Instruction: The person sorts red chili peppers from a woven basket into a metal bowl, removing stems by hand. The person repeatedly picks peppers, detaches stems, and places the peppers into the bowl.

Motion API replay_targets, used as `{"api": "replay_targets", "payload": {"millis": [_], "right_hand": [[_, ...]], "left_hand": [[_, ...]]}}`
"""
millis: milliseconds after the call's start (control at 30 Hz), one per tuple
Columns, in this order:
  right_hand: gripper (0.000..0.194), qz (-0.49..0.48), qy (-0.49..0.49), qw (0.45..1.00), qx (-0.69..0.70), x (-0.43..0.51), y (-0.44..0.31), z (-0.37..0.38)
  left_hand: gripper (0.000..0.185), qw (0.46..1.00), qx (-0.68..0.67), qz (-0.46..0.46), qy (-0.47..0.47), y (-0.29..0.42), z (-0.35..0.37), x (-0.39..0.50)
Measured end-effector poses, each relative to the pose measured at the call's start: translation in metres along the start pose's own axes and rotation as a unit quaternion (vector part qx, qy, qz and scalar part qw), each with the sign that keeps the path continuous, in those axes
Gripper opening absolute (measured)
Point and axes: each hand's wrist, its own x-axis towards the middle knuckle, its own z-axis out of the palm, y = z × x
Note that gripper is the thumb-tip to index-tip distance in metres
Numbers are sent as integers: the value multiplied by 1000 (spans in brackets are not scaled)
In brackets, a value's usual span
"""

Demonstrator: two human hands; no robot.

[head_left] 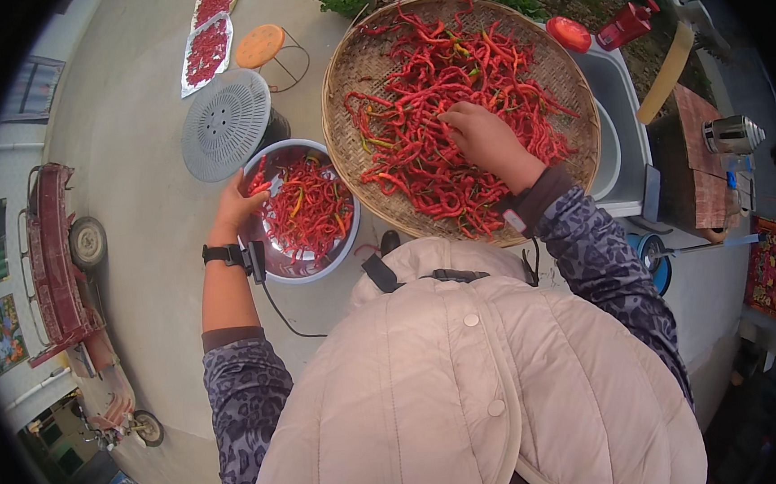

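Note:
My left hand (pixel 237 202) is at the left rim of a metal basin (pixel 299 275), its fingers and thumb curled around a few red chili peppers (pixel 260 177). More red chilies (pixel 304 207), with a few yellowish ones, lie inside the basin. To the right, a wide round woven bamboo tray (pixel 355 62) bears a large heap of long, wrinkled red chilies (pixel 423 165), some with green stems. My right hand (pixel 485 137) reaches over the middle of this heap, fingertips drawn together and touching the peppers. Whether a pepper is pinched there cannot be made out.
Beyond the basin stand a grey slotted plastic lid (pixel 226 122) and an orange-topped stool (pixel 259 46). Sheets of chopped red pieces (pixel 207 52) lie farther off. A sink (pixel 609 71) with a red pump bottle (pixel 622 26) adjoins the tray. A maroon cart (pixel 58 251) stands left.

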Motion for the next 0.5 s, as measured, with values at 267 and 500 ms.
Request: {"api": "replay_targets", "payload": {"millis": [267,500], "right_hand": [[16,-10,-110,969,-222,49,29,50],[20,52,154,984,75,33,-2,9]], "left_hand": [[58,990,-12,8,137,4,-26,-18],[33,972,-179,138,65,105,61,-40]]}}
